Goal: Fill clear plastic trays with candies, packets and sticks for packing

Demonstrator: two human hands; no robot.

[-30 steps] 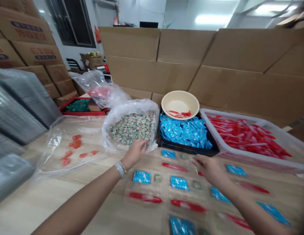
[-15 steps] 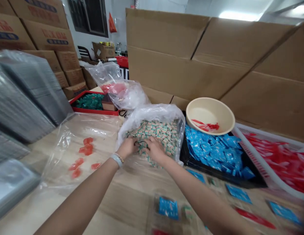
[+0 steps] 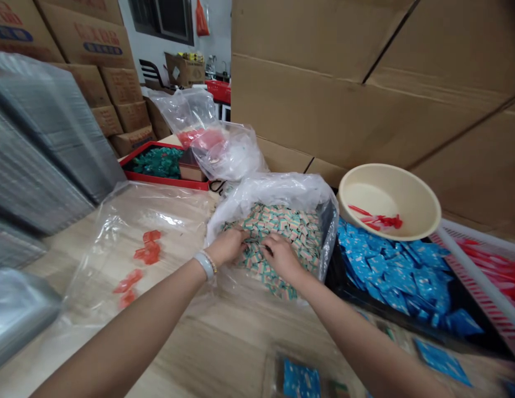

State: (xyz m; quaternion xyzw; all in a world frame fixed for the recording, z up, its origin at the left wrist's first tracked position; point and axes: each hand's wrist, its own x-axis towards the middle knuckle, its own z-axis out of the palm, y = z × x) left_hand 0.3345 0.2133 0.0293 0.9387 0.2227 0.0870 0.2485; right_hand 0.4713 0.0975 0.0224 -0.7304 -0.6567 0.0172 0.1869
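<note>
One blue packet [image 3: 301, 380] lies nearest, at the near edge of the light wood counter [image 3: 224, 354], and another blue packet [image 3: 442, 362] lies to the right. Just past them, the left hand [image 3: 227, 247], with a white wristband [image 3: 204, 265], and the right hand [image 3: 283, 257] rest on a heap of small green and cream packets [image 3: 290, 221]. The heap sits in an open clear plastic bag [image 3: 274, 190] on the counter. The left fingers [image 3: 239, 234] lie almost flat on the heap, and the right fingers [image 3: 270, 243] curl down into it. Both hands are a little open, but I cannot tell if they have hold of any packets. Slow, soft fingers seem best here, since tiny packets could slide out over the low bag edge.

Left of the hands, a flat clear bag [image 3: 103, 265] holds a few red pieces [image 3: 149, 247]. To the right, a black tray [image 3: 481, 338] is full of blue packets [image 3: 390, 276]. A cream bowl [image 3: 390, 190] with red strips [image 3: 377, 221] sits at its far side. Farther left are a red tray [image 3: 157, 181] of green packets [image 3: 157, 163] and brown cardboard boxes [image 3: 116, 83].
</note>
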